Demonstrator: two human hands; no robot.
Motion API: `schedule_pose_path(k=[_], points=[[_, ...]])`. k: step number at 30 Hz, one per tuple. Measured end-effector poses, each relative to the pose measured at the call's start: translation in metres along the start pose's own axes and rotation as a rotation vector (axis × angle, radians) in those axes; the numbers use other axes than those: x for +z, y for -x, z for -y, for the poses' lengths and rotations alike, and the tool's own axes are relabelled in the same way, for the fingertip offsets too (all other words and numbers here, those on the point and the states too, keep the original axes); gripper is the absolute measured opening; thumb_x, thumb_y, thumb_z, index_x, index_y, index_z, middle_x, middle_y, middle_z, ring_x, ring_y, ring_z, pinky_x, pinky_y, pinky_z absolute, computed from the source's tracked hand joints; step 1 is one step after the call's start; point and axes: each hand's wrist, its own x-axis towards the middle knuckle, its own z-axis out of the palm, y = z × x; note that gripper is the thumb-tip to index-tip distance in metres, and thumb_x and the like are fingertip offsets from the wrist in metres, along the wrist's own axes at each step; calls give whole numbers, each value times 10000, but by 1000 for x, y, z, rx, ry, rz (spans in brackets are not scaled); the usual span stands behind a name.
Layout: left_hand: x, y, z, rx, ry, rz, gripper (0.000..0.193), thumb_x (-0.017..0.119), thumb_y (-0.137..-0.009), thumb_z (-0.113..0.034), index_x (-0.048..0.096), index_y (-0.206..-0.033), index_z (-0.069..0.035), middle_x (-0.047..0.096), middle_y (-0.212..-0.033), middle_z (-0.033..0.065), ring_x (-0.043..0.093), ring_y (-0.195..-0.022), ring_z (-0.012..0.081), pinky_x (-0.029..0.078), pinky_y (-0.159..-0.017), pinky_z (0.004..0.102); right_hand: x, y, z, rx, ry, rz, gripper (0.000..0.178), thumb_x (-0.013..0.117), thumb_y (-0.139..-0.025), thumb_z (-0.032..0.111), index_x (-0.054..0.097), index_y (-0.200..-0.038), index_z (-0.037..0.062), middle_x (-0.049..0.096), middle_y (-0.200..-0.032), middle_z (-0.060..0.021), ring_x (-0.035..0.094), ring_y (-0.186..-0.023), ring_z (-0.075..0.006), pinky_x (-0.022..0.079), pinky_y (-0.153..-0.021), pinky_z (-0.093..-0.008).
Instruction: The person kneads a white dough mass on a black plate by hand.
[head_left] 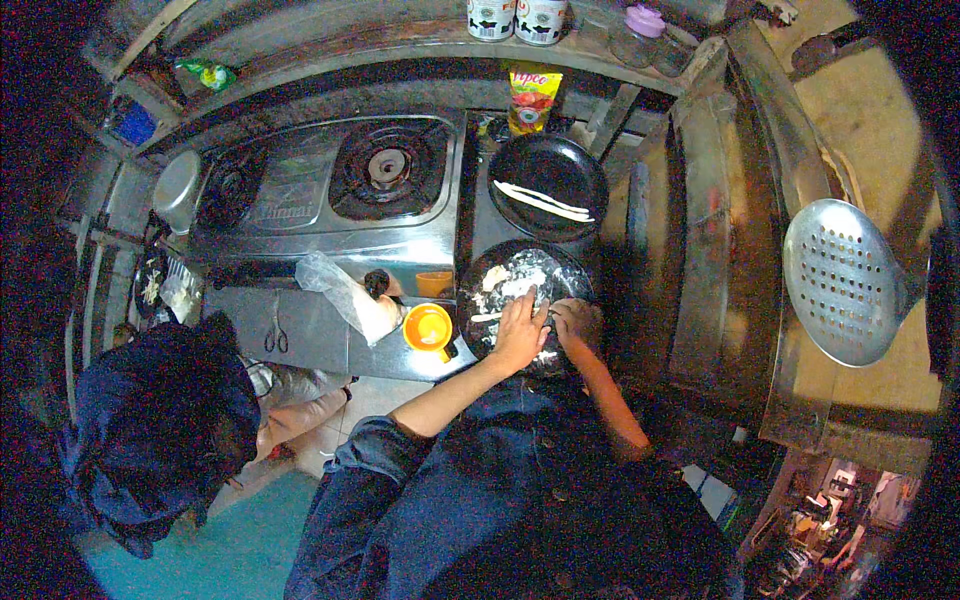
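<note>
Both hands rest on a round black plate [479,345] dusted with white flour. My left hand [521,332] lies with its fingers stretched out over the flour. A thin pale strip of dough [486,317] shows beside it on the left; the rest of the strip is hidden. Beside it, at the plate's right side, my right hand [577,323] has its fingers apart and slightly bent. What lies under its fingers cannot be seen. A small lump of dough [494,277] sits on the plate's far left part. Just beyond, a second black plate [550,155] carries long white dough strips [543,201].
Left of the plates are an orange cup [428,328], a plastic bag [345,292], scissors [276,330] and a gas stove [388,168]. A yellow pouch [533,100] stands behind. A perforated metal skimmer [842,283] hangs at right. Another person [160,420] is at lower left.
</note>
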Motion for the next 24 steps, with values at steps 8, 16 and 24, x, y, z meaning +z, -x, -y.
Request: schedule_pose_path(k=[8, 16, 24], points=[[7, 8, -3, -13, -20, 105, 610, 605, -807, -308, 411, -1330, -61, 203, -1421, 264, 362, -1196, 375, 262, -1034, 500, 1, 2, -10, 12, 256, 40, 243, 559, -800, 218, 615, -1028, 159, 601, -1092, -19, 535, -1052, -202, 366, -896, -408], [13, 11, -7, -9, -25, 161, 629, 533, -857, -364, 356, -1359, -30, 120, -1453, 277, 233, -1317, 396, 194, -1071, 504, 10, 26, -15, -35, 311, 215, 391, 422, -867, 168, 485, -1251, 129, 450, -1351, -45, 381, -1271, -201, 241, -1060, -433], [17, 0, -9, 7, -146, 98, 642, 493, -853, -343, 325, -1363, 9, 147, -1460, 261, 230, -1336, 355, 161, -1080, 495, -13, 9, 3, -45, 409, 98, 440, 468, -852, 168, 433, -1288, 115, 397, -1369, -44, 313, -1313, -220, 172, -1079, -531]])
